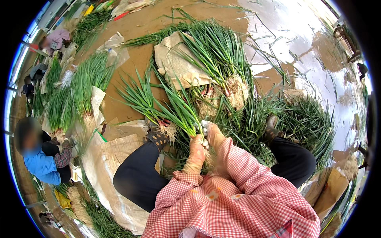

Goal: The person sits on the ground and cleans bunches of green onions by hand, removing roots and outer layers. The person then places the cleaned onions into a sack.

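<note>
My left hand point(197, 150), in a pale, soiled glove with white fingertips, is closed around the lower stems of a bunch of green garlic point(181, 114). Its leaves fan away to the upper left, and pale roots hang below the fist. Against the same stems, from the right, press the curled fingers of my gloved right hand point(213, 134). A smaller bunch with reddish stems and stringy roots point(166, 131) rests by my left boot point(156, 138). Beyond my hands, a large pile of green garlic point(220, 50) lies partly over a woven sack point(175, 56).
Loose leaves point(306, 125) are heaped around my right boot point(271, 123). Sacking point(119, 154) spreads beside my left leg. At left, a person in a blue vest point(43, 165) sits by more bundles point(61, 110). Wet, shiny floor point(285, 26) stretches across the upper right.
</note>
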Demonstrator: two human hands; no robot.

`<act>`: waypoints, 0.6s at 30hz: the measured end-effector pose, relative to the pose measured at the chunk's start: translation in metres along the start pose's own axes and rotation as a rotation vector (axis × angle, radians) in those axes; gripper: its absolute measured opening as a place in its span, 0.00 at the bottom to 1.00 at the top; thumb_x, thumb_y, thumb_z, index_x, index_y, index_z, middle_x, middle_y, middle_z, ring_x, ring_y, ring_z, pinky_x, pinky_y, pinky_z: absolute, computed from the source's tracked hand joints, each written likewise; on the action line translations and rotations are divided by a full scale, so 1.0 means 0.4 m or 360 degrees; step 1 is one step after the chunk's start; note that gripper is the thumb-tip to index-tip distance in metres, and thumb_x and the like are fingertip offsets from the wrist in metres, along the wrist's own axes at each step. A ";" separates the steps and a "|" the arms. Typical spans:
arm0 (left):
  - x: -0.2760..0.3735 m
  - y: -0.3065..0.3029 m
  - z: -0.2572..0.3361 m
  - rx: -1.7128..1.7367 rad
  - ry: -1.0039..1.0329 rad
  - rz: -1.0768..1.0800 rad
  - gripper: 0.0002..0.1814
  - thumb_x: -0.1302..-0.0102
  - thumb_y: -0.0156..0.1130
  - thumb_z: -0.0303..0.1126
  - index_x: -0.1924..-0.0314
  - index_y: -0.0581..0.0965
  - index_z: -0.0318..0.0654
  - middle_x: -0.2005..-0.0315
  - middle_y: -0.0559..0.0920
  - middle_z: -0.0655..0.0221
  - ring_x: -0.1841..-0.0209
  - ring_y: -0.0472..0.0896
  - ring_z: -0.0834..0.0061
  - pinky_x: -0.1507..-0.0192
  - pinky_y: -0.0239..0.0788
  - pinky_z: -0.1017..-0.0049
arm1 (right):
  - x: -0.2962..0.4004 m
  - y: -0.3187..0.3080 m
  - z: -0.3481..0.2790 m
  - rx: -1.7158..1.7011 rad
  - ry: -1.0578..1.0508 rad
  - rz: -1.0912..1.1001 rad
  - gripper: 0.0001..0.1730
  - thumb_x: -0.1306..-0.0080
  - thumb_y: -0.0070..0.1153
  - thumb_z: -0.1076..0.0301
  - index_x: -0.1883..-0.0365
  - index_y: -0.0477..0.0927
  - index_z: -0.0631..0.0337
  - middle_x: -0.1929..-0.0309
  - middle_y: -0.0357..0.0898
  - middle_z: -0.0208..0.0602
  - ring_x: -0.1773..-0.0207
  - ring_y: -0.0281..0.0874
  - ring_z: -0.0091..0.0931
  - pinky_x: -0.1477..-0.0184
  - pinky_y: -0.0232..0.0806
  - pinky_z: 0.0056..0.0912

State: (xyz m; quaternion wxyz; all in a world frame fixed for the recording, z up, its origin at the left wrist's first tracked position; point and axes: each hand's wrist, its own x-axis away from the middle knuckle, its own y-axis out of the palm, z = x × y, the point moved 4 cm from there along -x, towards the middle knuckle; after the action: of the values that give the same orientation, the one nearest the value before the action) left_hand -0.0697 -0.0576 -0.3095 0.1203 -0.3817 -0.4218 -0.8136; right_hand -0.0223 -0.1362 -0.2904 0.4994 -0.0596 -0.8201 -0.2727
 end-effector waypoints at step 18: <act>-0.077 0.010 0.043 -0.0076 -0.0360 -0.0209 0.11 0.41 0.59 0.22 0.58 0.72 0.36 0.71 0.78 0.65 0.76 0.74 0.76 0.77 0.65 0.78 | -0.176 -0.250 -0.441 0.1256 -0.0747 0.0790 0.21 0.36 0.56 0.56 0.48 0.75 0.54 0.60 0.72 0.29 0.65 0.66 0.22 0.64 0.59 0.25</act>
State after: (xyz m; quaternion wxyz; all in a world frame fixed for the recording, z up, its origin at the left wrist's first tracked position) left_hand -0.0379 -0.0506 -0.3234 0.0094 -0.4453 -0.4373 -0.7813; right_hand 0.1143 -0.2976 -0.3271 0.3361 -0.1191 -0.9116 0.2046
